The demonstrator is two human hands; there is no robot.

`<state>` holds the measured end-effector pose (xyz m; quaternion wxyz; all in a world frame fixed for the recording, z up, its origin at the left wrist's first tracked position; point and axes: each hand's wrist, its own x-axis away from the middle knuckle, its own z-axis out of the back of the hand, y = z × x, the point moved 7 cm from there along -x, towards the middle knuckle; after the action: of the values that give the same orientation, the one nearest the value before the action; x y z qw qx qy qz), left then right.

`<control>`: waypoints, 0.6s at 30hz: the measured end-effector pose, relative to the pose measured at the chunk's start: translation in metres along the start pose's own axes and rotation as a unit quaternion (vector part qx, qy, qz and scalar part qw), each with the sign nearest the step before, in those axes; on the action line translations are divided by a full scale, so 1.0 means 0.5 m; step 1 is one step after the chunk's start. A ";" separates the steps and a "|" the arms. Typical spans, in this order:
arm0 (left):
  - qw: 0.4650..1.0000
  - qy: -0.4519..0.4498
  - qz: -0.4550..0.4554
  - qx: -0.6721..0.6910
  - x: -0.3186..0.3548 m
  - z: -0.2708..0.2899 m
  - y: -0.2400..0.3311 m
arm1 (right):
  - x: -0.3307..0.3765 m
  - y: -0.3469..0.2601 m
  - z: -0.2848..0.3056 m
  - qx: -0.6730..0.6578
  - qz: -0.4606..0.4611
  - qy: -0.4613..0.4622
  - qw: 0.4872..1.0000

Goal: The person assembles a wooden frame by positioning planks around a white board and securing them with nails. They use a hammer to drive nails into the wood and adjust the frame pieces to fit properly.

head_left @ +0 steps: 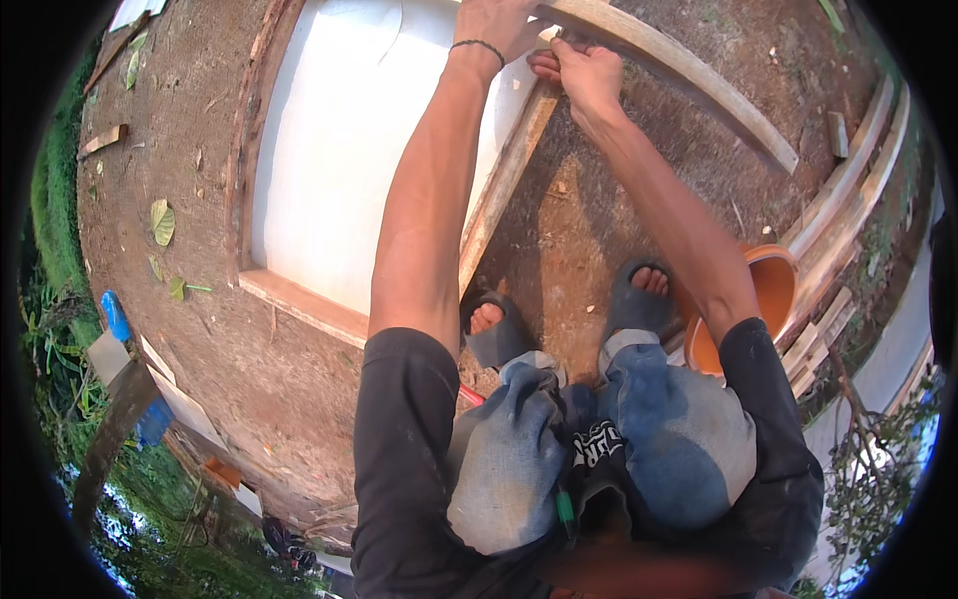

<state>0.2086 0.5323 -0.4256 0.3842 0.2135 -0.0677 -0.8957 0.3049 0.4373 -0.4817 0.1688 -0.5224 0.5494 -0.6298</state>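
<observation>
A wooden frame (514,160) with a white panel (339,160) set inside it lies on the ground before me. My left hand (502,28), with a dark bracelet at the wrist, reaches over the panel to the frame's far right part, beside the end of a long wooden plank (689,75). The picture's upper edge and the plank hide most of its fingers. Just under the plank, my right hand (589,75) is closed with fingers curled at the frame's right rail. What its fingertips pinch, if anything, is too small to make out. From there the plank slants away to the right.
An orange bucket (773,290) stands by my right arm. Long boards (843,205) and short wood pieces (820,339) lie beyond it. My sandalled feet (639,299) rest on bare soil between frame and bucket. Leaves (162,222) and a wood offcut (103,141) lie to the left.
</observation>
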 end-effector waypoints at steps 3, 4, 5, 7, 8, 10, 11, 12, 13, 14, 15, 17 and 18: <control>1.000 0.028 -0.008 -0.005 0.001 -0.002 0.013 | -0.016 0.002 0.010 0.003 0.009 0.027 1.000; 1.000 0.018 -0.004 -0.006 0.001 -0.005 0.011 | -0.020 0.001 0.012 0.002 0.010 0.034 0.999; 1.000 0.008 0.000 -0.007 0.000 -0.008 0.007 | -0.019 -0.003 0.011 0.010 0.006 0.035 0.999; 1.000 -0.017 0.018 0.002 -0.002 -0.010 0.000 | -0.031 0.006 0.011 0.001 0.018 0.024 1.000; 1.000 -0.006 0.015 0.002 -0.001 -0.013 -0.001 | -0.036 0.008 0.014 -0.004 0.026 0.019 0.999; 1.000 0.015 0.008 -0.003 0.003 -0.016 -0.004 | -0.038 0.015 0.018 0.007 0.030 0.016 0.999; 1.000 0.007 0.014 0.001 0.003 -0.019 -0.008 | -0.037 0.015 0.018 0.008 0.032 0.011 0.999; 1.000 0.007 0.015 0.002 0.004 -0.020 -0.007 | -0.036 0.015 0.017 0.010 0.034 0.006 0.999; 1.000 0.008 0.015 0.003 0.003 -0.020 -0.006 | -0.037 0.016 0.017 0.008 0.037 0.005 0.999; 1.000 0.009 0.015 0.003 0.003 -0.019 -0.006 | -0.038 0.016 0.017 0.006 0.040 0.003 0.999; 1.000 0.012 0.012 0.003 0.003 -0.017 -0.005 | -0.038 0.016 0.016 0.004 0.043 0.002 0.999; 1.000 0.017 0.010 0.001 0.005 -0.012 -0.005 | -0.034 0.016 0.012 0.012 0.033 0.015 0.999; 1.000 0.013 0.012 0.003 0.006 -0.012 -0.005 | -0.032 0.016 0.010 0.016 0.028 0.021 0.999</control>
<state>0.2078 0.5323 -0.4326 0.3951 0.2257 -0.0680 -0.8879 0.3128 0.4446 -0.4971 0.1829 -0.4908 0.5572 -0.6443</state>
